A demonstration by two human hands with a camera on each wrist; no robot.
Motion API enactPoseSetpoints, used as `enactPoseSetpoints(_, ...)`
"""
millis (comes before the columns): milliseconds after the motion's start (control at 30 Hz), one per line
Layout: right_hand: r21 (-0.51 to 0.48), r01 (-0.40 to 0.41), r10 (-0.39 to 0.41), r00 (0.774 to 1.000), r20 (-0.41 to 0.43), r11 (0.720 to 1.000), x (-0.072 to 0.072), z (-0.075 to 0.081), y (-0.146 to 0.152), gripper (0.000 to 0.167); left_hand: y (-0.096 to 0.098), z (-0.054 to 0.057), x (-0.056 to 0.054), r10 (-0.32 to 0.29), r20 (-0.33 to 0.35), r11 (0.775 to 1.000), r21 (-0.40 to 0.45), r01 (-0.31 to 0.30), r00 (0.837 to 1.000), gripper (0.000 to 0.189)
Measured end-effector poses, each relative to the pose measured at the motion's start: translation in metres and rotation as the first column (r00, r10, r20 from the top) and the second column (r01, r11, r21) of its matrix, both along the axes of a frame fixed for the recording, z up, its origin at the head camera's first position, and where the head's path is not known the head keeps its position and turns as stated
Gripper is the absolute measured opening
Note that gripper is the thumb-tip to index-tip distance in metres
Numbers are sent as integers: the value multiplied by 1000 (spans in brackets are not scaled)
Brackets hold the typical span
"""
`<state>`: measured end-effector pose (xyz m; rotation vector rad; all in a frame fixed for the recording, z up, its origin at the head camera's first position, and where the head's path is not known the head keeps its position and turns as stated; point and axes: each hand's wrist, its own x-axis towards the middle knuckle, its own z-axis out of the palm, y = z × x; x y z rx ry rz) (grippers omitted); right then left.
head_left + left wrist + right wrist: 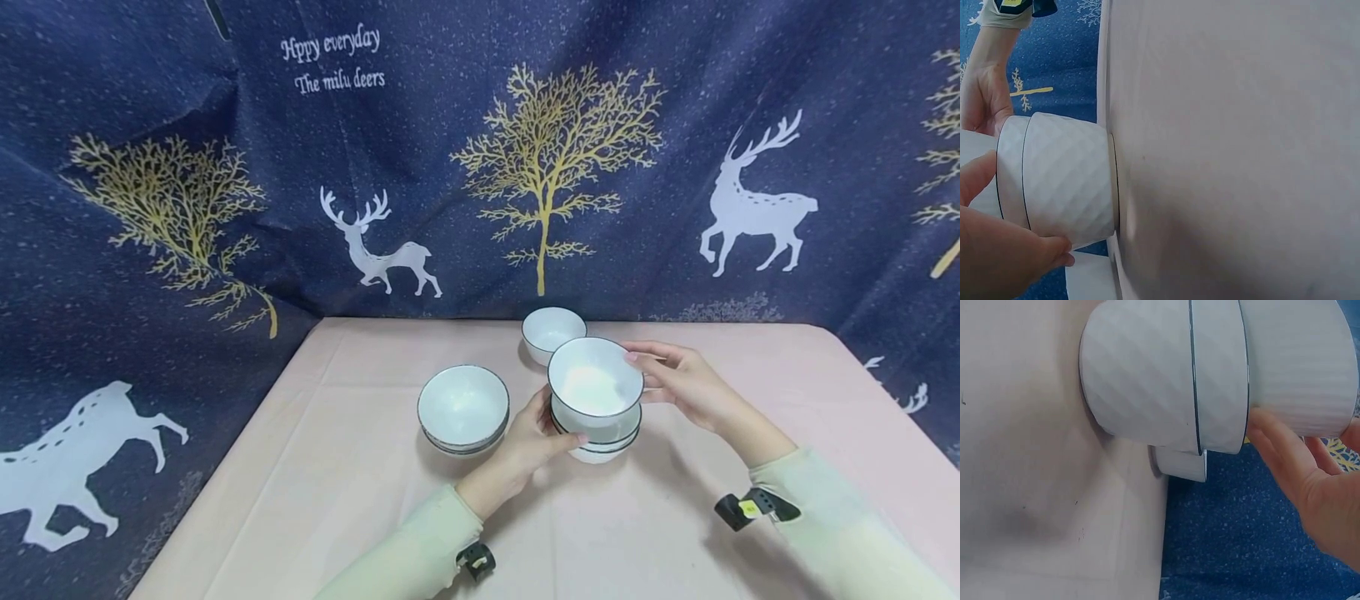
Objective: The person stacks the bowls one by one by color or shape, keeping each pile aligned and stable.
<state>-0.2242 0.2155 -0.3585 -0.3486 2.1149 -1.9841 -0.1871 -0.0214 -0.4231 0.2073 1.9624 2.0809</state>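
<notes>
Keep the bowl [596,379] level: half-spread, your right hand [690,385] grips it, your left hand [528,446] the stack [606,452] below those fingers.

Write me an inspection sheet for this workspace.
Surface: table under a pale pink cloth, lightly creased.
Job's things: white bowls with dark rims; left stack, right stack, single bowl at the back, upper bowl held over the right stack, contact beneath it hidden.
Clutter: nothing seen.
Hands: left hand grips the right stack; right hand holds the upper bowl by its rim; black device at each wrist.
Cables: nothing seen.
Surroundings: dark blue backdrop with deer, trees and lettering.
</notes>
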Motion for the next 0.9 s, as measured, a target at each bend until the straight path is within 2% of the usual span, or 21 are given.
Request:
enactPoseSetpoints(167,38,-13,14,1000,-11,999,1,-1,-1,54,1,-1,0,-3,-3,1000,11,3,1000,89)
enactPoseSetpoints(900,109,-3,2,1000,8,994,4,1,-4,55,0,1,0,-10,-12,1000,15,10,1000,87)
